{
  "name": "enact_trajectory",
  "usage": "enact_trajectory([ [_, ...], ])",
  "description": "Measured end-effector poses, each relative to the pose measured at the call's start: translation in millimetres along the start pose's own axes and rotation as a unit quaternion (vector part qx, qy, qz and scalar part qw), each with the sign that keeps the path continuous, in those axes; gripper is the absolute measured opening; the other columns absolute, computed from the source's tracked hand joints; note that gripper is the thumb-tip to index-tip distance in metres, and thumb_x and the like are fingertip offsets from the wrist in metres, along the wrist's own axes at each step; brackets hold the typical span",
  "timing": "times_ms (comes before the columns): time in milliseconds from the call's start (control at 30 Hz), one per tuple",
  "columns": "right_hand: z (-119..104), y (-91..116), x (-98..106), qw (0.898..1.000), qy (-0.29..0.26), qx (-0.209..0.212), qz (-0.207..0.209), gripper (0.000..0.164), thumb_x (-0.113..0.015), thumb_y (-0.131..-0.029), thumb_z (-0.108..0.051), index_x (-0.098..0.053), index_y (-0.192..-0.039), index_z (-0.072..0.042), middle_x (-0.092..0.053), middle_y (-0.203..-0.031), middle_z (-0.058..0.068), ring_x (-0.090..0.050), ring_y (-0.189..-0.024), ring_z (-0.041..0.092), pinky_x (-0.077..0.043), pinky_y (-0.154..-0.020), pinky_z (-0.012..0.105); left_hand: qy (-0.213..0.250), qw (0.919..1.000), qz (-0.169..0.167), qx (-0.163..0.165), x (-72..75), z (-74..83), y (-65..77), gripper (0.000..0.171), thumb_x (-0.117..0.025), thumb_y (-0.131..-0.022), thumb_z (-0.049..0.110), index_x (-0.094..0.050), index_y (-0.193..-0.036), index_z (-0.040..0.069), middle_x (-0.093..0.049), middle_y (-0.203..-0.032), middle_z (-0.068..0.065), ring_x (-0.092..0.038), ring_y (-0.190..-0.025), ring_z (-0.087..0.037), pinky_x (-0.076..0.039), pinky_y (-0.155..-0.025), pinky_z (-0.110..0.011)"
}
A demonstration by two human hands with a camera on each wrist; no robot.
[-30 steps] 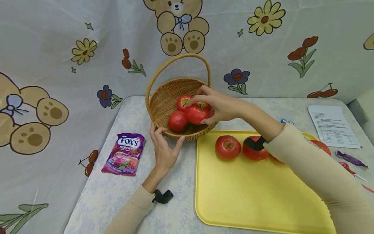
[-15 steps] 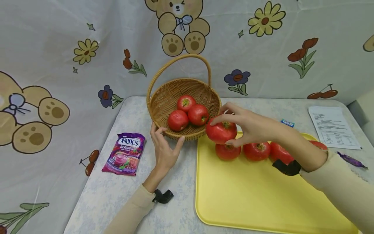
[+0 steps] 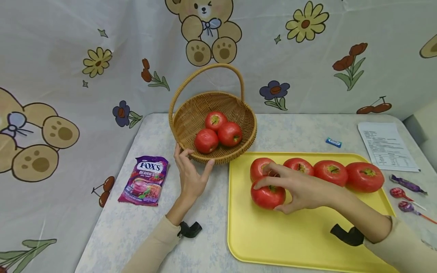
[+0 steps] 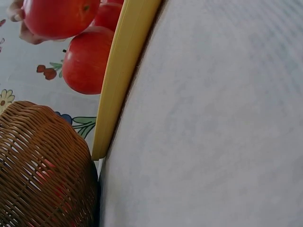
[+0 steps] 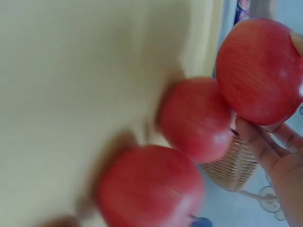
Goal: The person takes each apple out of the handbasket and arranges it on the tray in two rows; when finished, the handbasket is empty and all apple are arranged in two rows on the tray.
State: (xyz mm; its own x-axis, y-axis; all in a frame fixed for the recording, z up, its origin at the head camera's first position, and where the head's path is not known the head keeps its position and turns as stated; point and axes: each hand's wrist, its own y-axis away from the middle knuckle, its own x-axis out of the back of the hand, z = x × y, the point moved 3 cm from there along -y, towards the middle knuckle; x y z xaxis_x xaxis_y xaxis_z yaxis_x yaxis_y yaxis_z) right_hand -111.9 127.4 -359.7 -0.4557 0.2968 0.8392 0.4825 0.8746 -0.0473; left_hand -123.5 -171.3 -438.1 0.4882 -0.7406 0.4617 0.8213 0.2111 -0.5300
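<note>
My left hand [image 3: 192, 180] holds the front left rim of a wicker basket [image 3: 252, 127], its thumb against the front. The basket leans forward, its handle up, with three red apples [image 3: 206, 141] inside. My right hand [image 3: 304, 189] grips another red apple [image 3: 268, 195], fingers on its far side and thumb on its near side. This apple is over the left part of a yellow tray [image 3: 273, 242], in front of a row of several apples [image 3: 330, 173]. In the right wrist view the held apple [image 5: 258, 71] appears above the tray's surface.
A purple candy bag [image 3: 145, 180] lies left of the basket. Beyond the tray are a small blue wrapped candy [image 3: 333, 142] and a printed sheet [image 3: 389, 146]. A purple wrapped candy [image 3: 407, 184] and two lollipops [image 3: 406, 206] lie at the right. A patterned cloth hangs behind.
My right hand has taken an apple out of the basket and carried it right and toward me, over the tray. My left hand has stayed on the basket rim.
</note>
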Motion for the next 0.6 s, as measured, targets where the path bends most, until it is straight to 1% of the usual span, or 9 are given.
enact_trajectory([
  [67,0.3,4.8,-8.7,1.000,-0.009,-0.007,0.002,0.069,-0.086,-0.072,-0.023,-0.053,-0.130,-0.039,-0.043,-0.127,-0.007,-0.047,-0.111,0.010,-0.053,-0.080,0.030,0.003,1.0000,-0.001,-0.002,0.1,0.3,-0.1,0.064,-0.065,-0.088,0.053,-0.033,-0.115,0.004,-0.011,-0.156,-0.024,-0.005,-0.150,-0.035,-0.023,-0.112,-0.062],
  [200,1.4,14.4,-24.0,1.000,-0.006,-0.011,0.014,0.070,-0.086,-0.071,-0.024,-0.053,-0.130,-0.039,-0.044,-0.131,-0.006,-0.047,-0.113,0.009,-0.053,-0.081,0.029,0.007,1.0000,-0.003,-0.001,0.0,0.6,-0.5,0.064,-0.065,-0.088,0.053,-0.033,-0.115,0.004,-0.010,-0.156,-0.023,-0.005,-0.150,-0.034,-0.023,-0.112,-0.062],
  [333,2.7,20.6,-35.4,0.999,0.008,0.005,0.031,0.071,-0.086,-0.069,-0.024,-0.054,-0.131,-0.037,-0.045,-0.129,-0.005,-0.046,-0.113,0.008,-0.052,-0.083,0.029,0.005,1.0000,-0.004,0.000,0.0,0.1,-0.8,0.065,-0.063,-0.088,0.054,-0.033,-0.115,0.004,-0.009,-0.157,-0.022,-0.004,-0.150,-0.032,-0.020,-0.113,-0.062],
  [433,3.5,22.9,-40.0,0.999,0.015,0.010,0.040,0.073,-0.086,-0.067,-0.024,-0.054,-0.131,-0.036,-0.045,-0.127,-0.006,-0.044,-0.112,0.008,-0.051,-0.083,0.029,0.005,1.0000,-0.002,-0.003,-0.2,-0.4,-0.7,0.065,-0.063,-0.088,0.055,-0.033,-0.115,0.004,-0.009,-0.157,-0.022,-0.004,-0.150,-0.033,-0.019,-0.114,-0.062],
  [600,3.7,25.2,-43.6,0.999,0.025,0.012,0.039,0.074,-0.087,-0.065,-0.025,-0.055,-0.131,-0.036,-0.047,-0.130,-0.003,-0.045,-0.116,0.013,-0.052,-0.086,0.033,0.009,0.9999,0.003,-0.008,-0.3,-0.2,-0.9,0.065,-0.065,-0.088,0.054,-0.034,-0.114,0.003,-0.010,-0.157,-0.022,-0.004,-0.150,-0.034,-0.018,-0.113,-0.063],
])
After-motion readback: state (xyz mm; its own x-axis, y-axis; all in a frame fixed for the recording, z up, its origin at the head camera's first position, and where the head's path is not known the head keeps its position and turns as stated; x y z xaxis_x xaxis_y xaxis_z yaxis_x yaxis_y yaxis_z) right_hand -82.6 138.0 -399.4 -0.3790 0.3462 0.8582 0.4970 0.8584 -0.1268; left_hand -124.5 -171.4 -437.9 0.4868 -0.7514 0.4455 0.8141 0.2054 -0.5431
